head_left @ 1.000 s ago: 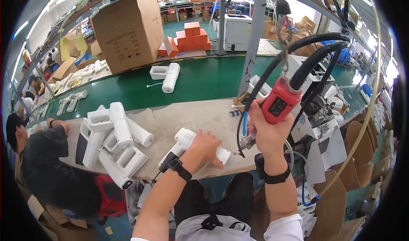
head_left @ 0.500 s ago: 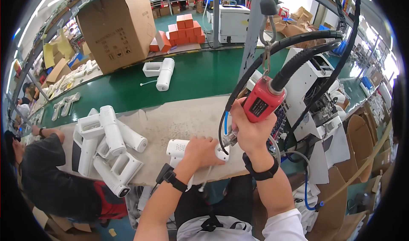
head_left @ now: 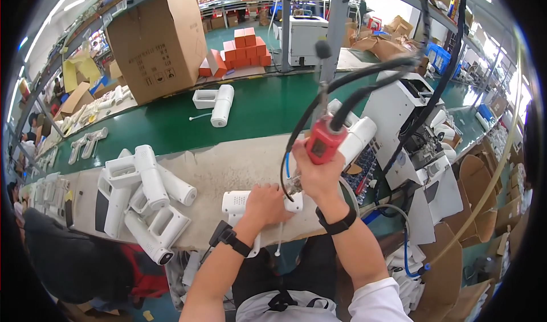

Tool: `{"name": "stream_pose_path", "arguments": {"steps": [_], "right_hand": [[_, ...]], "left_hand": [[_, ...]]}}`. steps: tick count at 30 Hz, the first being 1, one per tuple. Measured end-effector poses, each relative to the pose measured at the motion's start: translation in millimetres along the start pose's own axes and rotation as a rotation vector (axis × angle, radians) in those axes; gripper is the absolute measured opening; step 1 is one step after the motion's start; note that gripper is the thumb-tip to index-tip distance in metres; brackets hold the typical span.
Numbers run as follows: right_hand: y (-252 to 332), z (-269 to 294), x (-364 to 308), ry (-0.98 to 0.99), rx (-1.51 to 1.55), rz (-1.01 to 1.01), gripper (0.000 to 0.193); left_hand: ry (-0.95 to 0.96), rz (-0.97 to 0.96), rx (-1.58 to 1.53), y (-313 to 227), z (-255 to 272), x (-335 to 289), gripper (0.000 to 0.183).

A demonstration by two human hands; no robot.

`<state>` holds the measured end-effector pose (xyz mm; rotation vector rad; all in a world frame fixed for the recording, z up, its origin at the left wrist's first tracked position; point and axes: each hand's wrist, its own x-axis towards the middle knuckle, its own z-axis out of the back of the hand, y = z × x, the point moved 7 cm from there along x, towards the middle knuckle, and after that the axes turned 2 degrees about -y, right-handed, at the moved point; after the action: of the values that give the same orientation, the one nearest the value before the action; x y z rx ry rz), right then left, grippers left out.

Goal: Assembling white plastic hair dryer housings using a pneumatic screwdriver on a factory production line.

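My right hand [head_left: 322, 177] is wrapped round a red powered screwdriver [head_left: 323, 144], which hangs by a hook and trails black cables from its top. Its metal lower end [head_left: 293, 184] is over the right end of a white gun-shaped housing [head_left: 235, 200]; whether the tip touches is hidden. My left hand [head_left: 266, 207] presses down on that housing, fingers closed over its barrel, and holds it on the bench. The housing's handle points toward me, and a thin white cord [head_left: 279, 243] hangs off the bench edge beside it.
A heap of similar white housings [head_left: 149, 179] lies to the left. One more housing [head_left: 222, 107] rests on the green belt [head_left: 268, 103]. Behind are a big carton [head_left: 151, 54] and orange boxes [head_left: 246, 47]. At right stand a white machine [head_left: 390, 125] and a screw tray [head_left: 364, 171].
My right hand and the screwdriver have shifted left and slightly down, the cables swinging with them. My left hand stays on the housing. The person at the left has bent lower.
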<state>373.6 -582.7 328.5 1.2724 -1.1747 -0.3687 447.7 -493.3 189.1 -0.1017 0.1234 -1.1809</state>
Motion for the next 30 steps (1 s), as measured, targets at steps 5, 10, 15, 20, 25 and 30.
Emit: {"name": "stream_pose_path", "arguments": {"steps": [5,10,15,20,25,30], "right_hand": [[67,8,0,-0.026,0.124,0.117,0.007],[47,4,-4,0.013,0.080,0.089,0.008],[6,-1,-8,-0.002,-0.069,0.031,0.013],[-8,-5,-13,0.053,-0.044,-0.009,0.015],[37,-9,-3,0.035,0.117,0.071,0.011],[75,-53,6,0.087,0.160,0.079,0.013]], "left_hand": [[-0.013,0.086,-0.021,4,12,5,0.065],[0.009,0.124,0.004,4,16,5,0.066],[0.047,0.098,-0.049,7,7,7,0.081],[-0.177,0.001,-0.071,44,24,-16,0.090],[0.124,0.132,-0.050,79,29,-38,0.092],[0.081,0.210,-0.228,67,28,-35,0.081]]}}
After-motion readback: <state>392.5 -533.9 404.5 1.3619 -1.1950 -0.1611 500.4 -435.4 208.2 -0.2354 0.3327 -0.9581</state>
